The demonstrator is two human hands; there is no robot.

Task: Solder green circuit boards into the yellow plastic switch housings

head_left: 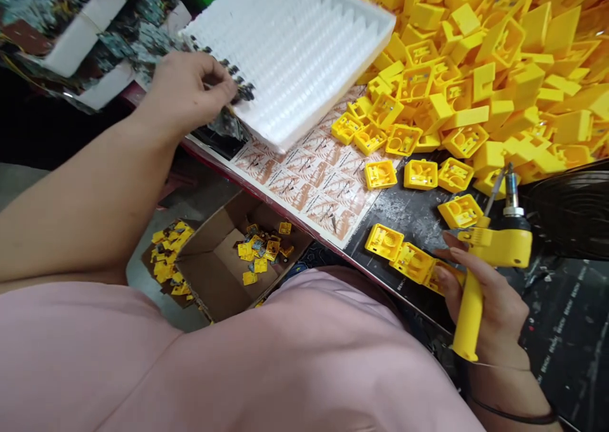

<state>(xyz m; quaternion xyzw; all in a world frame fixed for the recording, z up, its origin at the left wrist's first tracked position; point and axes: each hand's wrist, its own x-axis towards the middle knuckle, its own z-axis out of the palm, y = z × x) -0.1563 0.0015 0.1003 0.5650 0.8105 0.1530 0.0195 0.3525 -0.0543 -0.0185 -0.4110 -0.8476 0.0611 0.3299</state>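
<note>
Just beside left fingers [221, 94], small black parts [246, 91]

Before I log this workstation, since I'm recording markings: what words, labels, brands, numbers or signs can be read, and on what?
"BENCHI", repeated in white on the black work surface; the last letter is uncertain.
Too small to read: the fine dark print on the brown-patterned sheet.
I can make out no other text or numbers.

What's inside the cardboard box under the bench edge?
Inside the cardboard box: a loose scatter of yellow pieces with some grey and dark bits among them. Whatever lies beneath those pieces is covered, and the pink clothing hides the box's near side.
</note>
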